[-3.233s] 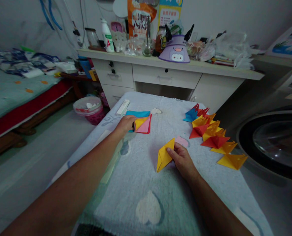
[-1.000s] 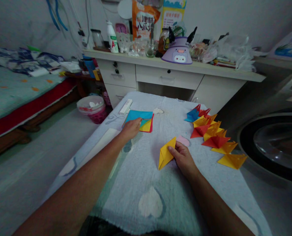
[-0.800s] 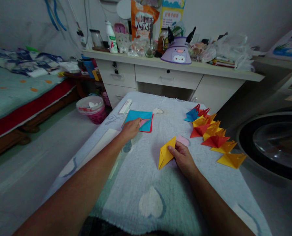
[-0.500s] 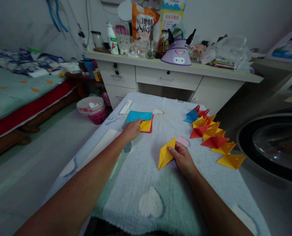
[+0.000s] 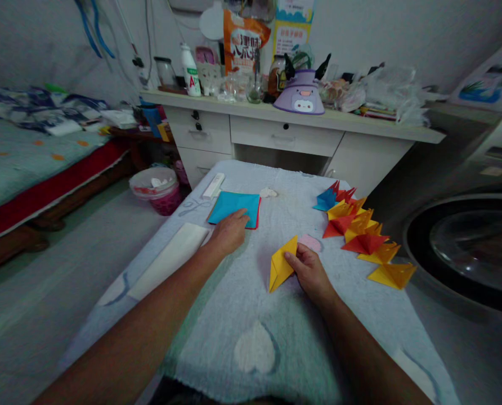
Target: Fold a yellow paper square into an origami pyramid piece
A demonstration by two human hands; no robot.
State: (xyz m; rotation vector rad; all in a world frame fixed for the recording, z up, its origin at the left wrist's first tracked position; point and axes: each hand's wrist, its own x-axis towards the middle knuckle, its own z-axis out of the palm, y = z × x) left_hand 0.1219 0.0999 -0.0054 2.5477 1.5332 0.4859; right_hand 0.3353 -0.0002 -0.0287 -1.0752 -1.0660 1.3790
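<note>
My left hand (image 5: pixel 229 233) rests on the near part of a stack of square paper (image 5: pixel 234 204), its fingers stretched out over the blue top sheet. Red edges show along the stack's right side. Between the thumb and fingers of my right hand (image 5: pixel 313 271) is a folded yellow origami paper (image 5: pixel 281 265), kite-like with pointed ends and held tilted above the cloth. To the right stand several folded paper cranes in a row, among them a blue one (image 5: pixel 327 199), a red one (image 5: pixel 366 244) and a yellow one (image 5: pixel 393 275) nearest me.
A patterned cloth (image 5: pixel 217 332) covers the table. A small white box (image 5: pixel 213 186) lies behind the stack, and a long white strip (image 5: pixel 170 260) is at the left. Beyond stands a cluttered white desk (image 5: pixel 285 135). A pink bin (image 5: pixel 162 194) and a washing machine (image 5: pixel 466 236) flank the table.
The blue top sheet's raised near edge has come down flat, covering the yellow beneath it. My left fingers have gone from pinching to lying on it. My right hand still holds the yellow paper.
</note>
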